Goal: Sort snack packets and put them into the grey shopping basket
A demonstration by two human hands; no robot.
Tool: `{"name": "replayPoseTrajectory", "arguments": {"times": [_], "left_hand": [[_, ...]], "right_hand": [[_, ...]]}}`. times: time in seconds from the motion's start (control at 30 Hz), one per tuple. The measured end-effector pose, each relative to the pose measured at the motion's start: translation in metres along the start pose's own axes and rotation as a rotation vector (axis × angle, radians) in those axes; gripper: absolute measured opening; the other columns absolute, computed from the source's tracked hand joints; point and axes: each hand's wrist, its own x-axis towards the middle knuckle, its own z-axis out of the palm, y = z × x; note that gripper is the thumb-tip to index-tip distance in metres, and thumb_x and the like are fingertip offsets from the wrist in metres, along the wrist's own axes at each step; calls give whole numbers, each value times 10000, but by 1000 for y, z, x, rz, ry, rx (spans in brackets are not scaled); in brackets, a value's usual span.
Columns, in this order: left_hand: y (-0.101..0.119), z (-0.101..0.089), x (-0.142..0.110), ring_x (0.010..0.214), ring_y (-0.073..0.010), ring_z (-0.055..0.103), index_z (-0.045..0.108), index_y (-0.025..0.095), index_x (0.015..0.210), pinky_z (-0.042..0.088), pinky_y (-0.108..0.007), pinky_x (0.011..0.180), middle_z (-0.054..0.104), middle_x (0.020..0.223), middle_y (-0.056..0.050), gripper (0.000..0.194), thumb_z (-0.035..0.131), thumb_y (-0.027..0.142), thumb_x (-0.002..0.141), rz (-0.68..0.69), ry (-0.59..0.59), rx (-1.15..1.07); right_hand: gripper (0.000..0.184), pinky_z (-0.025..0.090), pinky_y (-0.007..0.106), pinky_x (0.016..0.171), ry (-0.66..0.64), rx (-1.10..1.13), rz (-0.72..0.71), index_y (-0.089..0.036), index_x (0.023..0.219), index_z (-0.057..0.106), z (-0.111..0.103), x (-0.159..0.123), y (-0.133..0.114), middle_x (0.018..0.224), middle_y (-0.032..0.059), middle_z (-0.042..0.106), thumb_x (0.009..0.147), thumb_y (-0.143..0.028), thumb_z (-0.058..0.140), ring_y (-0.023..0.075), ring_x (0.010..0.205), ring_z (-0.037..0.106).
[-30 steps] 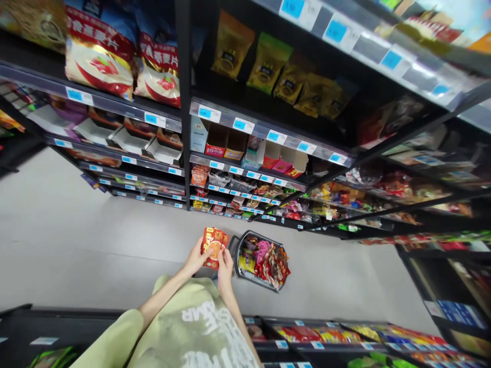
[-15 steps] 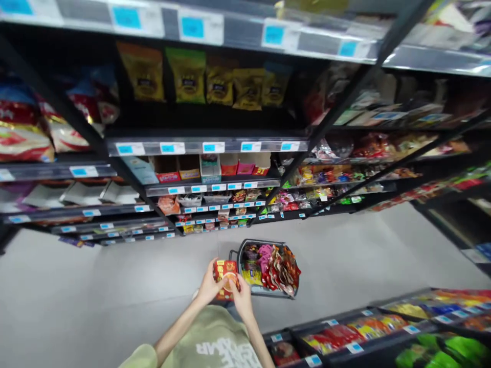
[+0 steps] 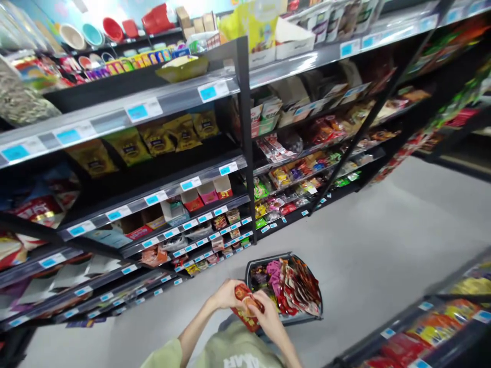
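Observation:
Both my hands hold a small red box (image 3: 249,322) with yellow lettering and an orange round picture, in front of my body. My left hand (image 3: 229,295) grips its left side, fingers curled over the top. My right hand (image 3: 268,313) is closed on its right side, with the thumb across the front. Just beyond the hands stands a dark-rimmed shopping basket (image 3: 321,305). In it lie a row of red and brown packets (image 3: 301,286), a pink item (image 3: 273,272) and dark packets at the left. My hands and the box hide its near left corner.
Tall black shelves (image 3: 247,168) with snack bags, cartons and blue-white price tags run along the far side. A low shelf with red and yellow bags (image 3: 433,327) stands at the lower right. Grey floor (image 3: 364,245) lies between them. Bowls (image 3: 92,35) show at the upper left.
My view has turned and tilted up, so the shelves slant and more background shows. The box is tipped in my hands, still held by both. Hands and basket appear slightly farther right.

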Motion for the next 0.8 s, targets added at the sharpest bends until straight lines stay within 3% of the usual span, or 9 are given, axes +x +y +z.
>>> {"name": "replayPoseTrajectory", "arguments": {"times": [0.13, 0.2, 0.27, 0.37, 0.57, 0.67, 0.8], "left_hand": [[17, 10, 16, 672, -133, 550, 730, 138, 874, 451, -204, 623, 654, 715, 38, 368, 820, 345, 583, 19, -122, -29], [23, 6, 23, 696, -142, 578, 738, 140, 867, 466, -205, 653, 668, 719, 35, 286, 774, 321, 649, 32, -100, 28], [28, -10, 32, 727, -157, 617, 746, 136, 893, 489, -217, 687, 699, 750, 16, 263, 747, 289, 679, 45, -32, 75], [42, -66, 52, 778, -197, 678, 751, 121, 959, 535, -268, 738, 751, 822, -42, 294, 726, 276, 710, 87, 201, 113], [92, -216, 100, 908, -251, 726, 748, 157, 1047, 562, -365, 893, 784, 962, -81, 327, 703, 351, 788, 239, 881, 210], [111, -266, 118, 1041, -248, 698, 716, 168, 1166, 517, -344, 982, 757, 1111, -86, 370, 636, 378, 873, 156, 898, 437], [119, -301, 135, 1126, -269, 662, 694, 197, 1216, 493, -332, 982, 714, 1219, -94, 349, 561, 351, 934, 21, 782, 562]], "right_hand": [[219, 528, 316, 809, 163, 94, 61, -189, 944, 731, -7, 6, 17, 924, 82, 708, 825, -363, 672, 246, 882, 675], [255, 547, 324, 819, 224, 132, 82, -190, 929, 744, -7, 12, 24, 937, 93, 730, 802, -407, 698, 259, 896, 690], [328, 566, 327, 824, 296, 195, 116, -182, 943, 742, -7, 21, 30, 967, 109, 746, 800, -473, 693, 266, 909, 704], [451, 596, 333, 776, 410, 310, 183, -159, 1014, 715, -11, 36, 38, 1006, 134, 752, 816, -557, 637, 260, 848, 729], [452, 605, 340, 700, 521, 299, 240, -158, 952, 709, -30, 46, 64, 930, 132, 767, 773, -564, 625, 262, 745, 740], [440, 604, 346, 664, 531, 273, 275, -165, 912, 717, -36, 41, 78, 897, 131, 773, 738, -559, 629, 277, 721, 741], [414, 607, 378, 630, 598, 280, 300, -190, 827, 734, -34, 34, 92, 822, 122, 774, 672, -565, 653, 307, 677, 735]]}}
